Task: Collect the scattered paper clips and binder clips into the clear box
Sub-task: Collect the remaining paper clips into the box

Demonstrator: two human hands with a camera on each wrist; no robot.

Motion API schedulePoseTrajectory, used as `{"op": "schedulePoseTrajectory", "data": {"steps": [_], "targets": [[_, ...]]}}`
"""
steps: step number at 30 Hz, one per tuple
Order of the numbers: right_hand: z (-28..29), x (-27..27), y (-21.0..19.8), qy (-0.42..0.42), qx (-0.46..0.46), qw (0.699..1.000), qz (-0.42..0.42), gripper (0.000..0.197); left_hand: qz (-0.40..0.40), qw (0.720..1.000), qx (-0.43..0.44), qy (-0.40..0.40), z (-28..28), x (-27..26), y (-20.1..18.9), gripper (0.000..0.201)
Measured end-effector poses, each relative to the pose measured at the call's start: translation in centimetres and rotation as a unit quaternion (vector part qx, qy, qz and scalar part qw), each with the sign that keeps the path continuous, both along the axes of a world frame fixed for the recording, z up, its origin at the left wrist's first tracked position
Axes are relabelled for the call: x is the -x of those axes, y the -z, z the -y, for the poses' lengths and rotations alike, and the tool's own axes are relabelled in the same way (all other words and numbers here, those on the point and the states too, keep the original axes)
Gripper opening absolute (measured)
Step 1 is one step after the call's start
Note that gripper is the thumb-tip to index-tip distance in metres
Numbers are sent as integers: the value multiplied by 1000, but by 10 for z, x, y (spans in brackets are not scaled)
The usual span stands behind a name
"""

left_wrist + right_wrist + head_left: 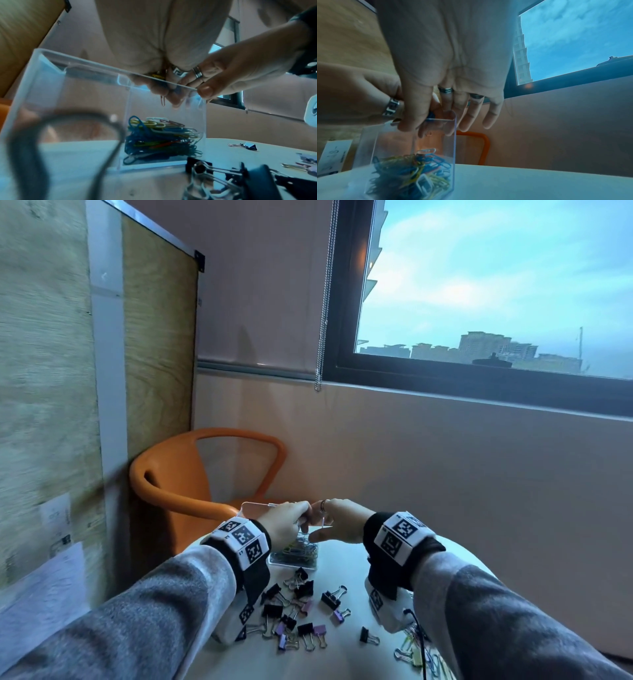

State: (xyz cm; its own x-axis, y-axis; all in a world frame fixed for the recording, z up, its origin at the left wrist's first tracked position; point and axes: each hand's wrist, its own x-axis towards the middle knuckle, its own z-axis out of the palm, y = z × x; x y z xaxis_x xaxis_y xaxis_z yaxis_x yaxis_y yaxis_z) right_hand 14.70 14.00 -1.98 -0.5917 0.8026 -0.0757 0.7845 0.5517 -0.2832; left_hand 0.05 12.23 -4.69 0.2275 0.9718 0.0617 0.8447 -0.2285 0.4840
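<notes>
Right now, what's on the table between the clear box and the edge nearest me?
In the head view, scattered binder clips, black and purple, lie on the white table between the clear box and the near edge.

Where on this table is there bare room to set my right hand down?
Bare tabletop lies right of the clear box, under the right hand. It is crowded nearer you: binder clips fill the middle, paper clips the near right. Both hands, left hand included, are over the box.
</notes>
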Motion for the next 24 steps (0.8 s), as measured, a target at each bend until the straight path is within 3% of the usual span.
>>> {"op": "schedulePoseTrajectory", "data": {"steps": [5, 12, 15, 18, 22, 24], "targets": [[1, 3, -3, 2, -8, 999, 31, 41, -58, 998, -33, 10, 2, 2, 1, 31], [11, 5, -5, 24, -18, 997, 66, 28, 51, 998, -29, 32, 8, 12, 4, 37], [15, 4, -8, 29, -16, 995, 99, 41, 58, 998, -6, 38, 8, 13, 3, 53], [27, -5, -20, 48, 12, 996, 80, 56, 88, 995, -33, 21, 14, 9, -2, 32], [62, -41, -52, 92, 49, 995, -4, 40, 108, 983, -151, 0, 28, -5, -10, 18], [74, -69, -52, 120, 68, 990, 40, 37, 88, 981, -169, 29, 37, -22, -14, 14]]}}
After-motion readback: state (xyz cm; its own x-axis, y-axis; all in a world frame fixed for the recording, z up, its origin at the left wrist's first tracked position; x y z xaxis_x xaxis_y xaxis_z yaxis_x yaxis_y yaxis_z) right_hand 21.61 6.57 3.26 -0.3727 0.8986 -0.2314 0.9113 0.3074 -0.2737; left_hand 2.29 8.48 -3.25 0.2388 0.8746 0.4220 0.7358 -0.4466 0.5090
